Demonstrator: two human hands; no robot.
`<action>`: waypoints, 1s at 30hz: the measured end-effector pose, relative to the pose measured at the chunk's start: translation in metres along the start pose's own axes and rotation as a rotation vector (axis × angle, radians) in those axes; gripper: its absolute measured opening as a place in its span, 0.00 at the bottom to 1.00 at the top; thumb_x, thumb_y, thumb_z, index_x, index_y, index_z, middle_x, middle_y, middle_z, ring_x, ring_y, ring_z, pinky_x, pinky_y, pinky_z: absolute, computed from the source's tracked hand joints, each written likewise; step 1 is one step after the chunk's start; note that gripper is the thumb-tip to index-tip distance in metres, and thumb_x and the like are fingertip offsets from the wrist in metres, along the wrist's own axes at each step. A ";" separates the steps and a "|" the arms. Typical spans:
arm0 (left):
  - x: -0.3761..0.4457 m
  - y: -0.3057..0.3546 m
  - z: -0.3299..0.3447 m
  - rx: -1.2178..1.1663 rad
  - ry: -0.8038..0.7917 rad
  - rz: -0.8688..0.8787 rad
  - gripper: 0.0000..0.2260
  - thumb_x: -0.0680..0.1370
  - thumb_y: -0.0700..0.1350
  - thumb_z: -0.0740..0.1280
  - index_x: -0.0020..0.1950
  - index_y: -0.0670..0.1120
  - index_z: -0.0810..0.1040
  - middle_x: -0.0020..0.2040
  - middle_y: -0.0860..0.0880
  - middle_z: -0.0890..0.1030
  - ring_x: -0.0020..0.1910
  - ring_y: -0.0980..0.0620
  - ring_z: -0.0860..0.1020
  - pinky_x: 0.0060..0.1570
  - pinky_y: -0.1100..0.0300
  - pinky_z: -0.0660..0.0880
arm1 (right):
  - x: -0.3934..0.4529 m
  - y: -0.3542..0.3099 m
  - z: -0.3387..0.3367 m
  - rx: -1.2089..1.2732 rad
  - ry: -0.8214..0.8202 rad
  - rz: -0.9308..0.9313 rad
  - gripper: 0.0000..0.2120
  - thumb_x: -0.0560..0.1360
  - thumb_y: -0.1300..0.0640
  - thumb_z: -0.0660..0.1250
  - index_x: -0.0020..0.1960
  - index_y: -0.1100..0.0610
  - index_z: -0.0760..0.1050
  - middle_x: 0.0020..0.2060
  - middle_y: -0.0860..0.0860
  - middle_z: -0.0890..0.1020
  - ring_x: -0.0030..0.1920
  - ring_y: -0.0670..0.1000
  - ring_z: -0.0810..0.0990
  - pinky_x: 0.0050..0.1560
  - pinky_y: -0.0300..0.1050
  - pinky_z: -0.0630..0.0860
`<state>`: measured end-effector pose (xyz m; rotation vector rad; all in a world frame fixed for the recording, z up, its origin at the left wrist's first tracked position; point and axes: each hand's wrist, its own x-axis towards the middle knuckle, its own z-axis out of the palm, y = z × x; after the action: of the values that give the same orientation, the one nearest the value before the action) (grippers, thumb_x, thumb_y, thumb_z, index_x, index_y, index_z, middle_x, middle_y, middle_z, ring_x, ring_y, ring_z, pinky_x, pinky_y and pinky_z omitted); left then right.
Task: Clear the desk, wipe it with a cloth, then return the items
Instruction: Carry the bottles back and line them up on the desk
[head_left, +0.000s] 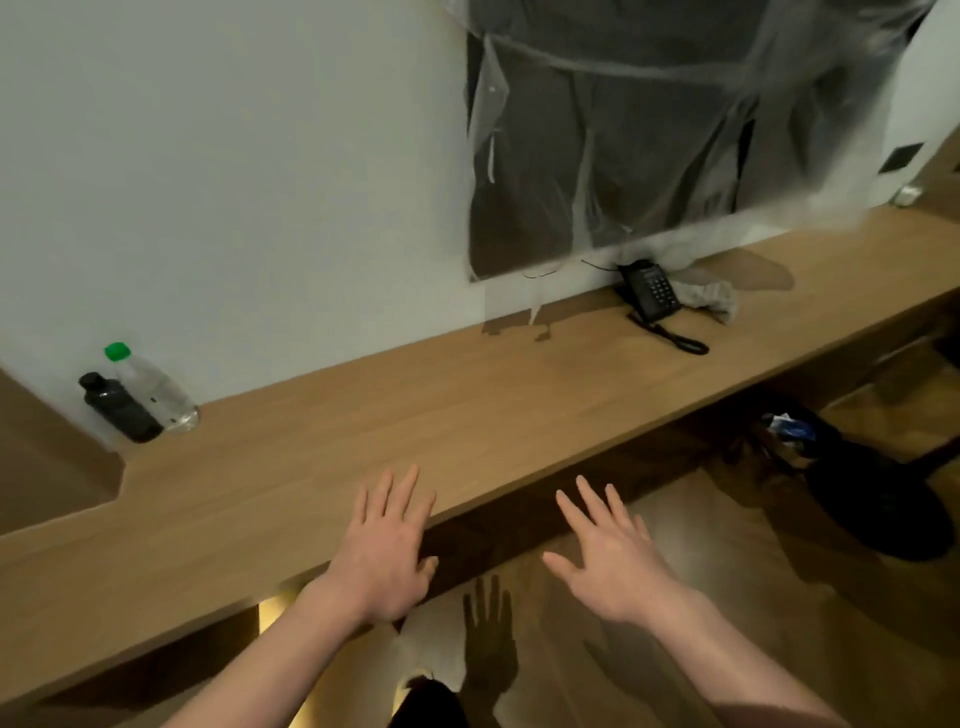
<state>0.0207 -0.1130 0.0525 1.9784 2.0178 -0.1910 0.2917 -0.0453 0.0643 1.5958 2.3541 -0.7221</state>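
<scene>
Both bare arms reach out over the front edge of the long brown wooden table (467, 415), palms down; the left hand (384, 551) and the right hand (608, 551) have straight, spread fingers and hold nothing. At the back of the table, by the wall, a black telephone (649, 291) touches a crumpled grey cloth (711, 296). Far left on the table, a small black bottle (122, 410) stands against a clear plastic bottle with a green cap (156, 389).

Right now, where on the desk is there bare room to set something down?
The long bare stretch of desk between the two bottles and the phone. It is crowded only around the phone, with its cord and the cloth.
</scene>
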 end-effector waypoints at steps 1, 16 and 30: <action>0.003 0.016 -0.002 0.025 0.006 0.023 0.36 0.83 0.61 0.58 0.85 0.53 0.43 0.83 0.47 0.33 0.81 0.42 0.33 0.80 0.41 0.38 | -0.009 0.013 -0.002 0.006 0.011 0.015 0.38 0.82 0.34 0.54 0.84 0.43 0.40 0.82 0.47 0.35 0.81 0.55 0.33 0.81 0.62 0.42; 0.132 0.229 -0.013 0.156 -0.079 0.378 0.36 0.84 0.61 0.56 0.84 0.53 0.39 0.80 0.47 0.28 0.78 0.40 0.27 0.79 0.38 0.36 | -0.061 0.219 -0.030 0.044 0.050 0.417 0.38 0.82 0.32 0.50 0.83 0.44 0.36 0.81 0.50 0.32 0.81 0.58 0.32 0.81 0.62 0.41; 0.202 0.456 -0.016 0.268 -0.062 0.681 0.38 0.83 0.57 0.59 0.84 0.51 0.39 0.79 0.46 0.26 0.77 0.40 0.25 0.78 0.38 0.33 | -0.138 0.404 -0.068 0.252 0.295 0.615 0.39 0.81 0.32 0.55 0.83 0.43 0.41 0.81 0.46 0.34 0.81 0.56 0.33 0.81 0.62 0.44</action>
<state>0.4708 0.1016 0.0597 2.6549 1.2258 -0.3677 0.7221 -0.0037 0.0695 2.5113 1.7973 -0.6905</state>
